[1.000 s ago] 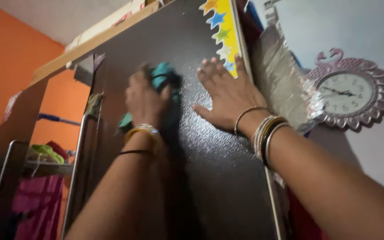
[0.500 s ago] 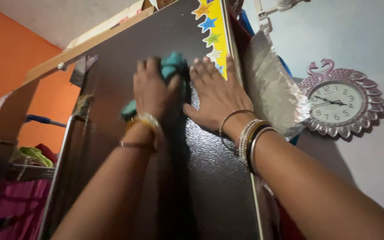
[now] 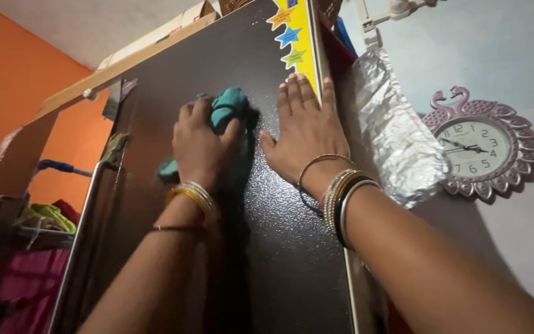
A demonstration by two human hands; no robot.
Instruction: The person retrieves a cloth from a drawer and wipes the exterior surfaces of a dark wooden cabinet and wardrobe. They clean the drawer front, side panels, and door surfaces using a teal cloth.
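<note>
The teal cloth [image 3: 230,108] is lying bunched up high on the dark cupboard door [image 3: 279,247], under your left hand [image 3: 200,143]. Your left hand is squeezing it shut against the door. The cloth is running slantwise, from low on the left, beside your wrist, up to the right past your fingertips. Your right hand [image 3: 304,133] is lying open and flat on the door just beside it, fingers pointing up, touching the yellow star strip [image 3: 298,37]. Crinkly foil [image 3: 397,136] is hanging near a wall clock [image 3: 474,145].
</note>
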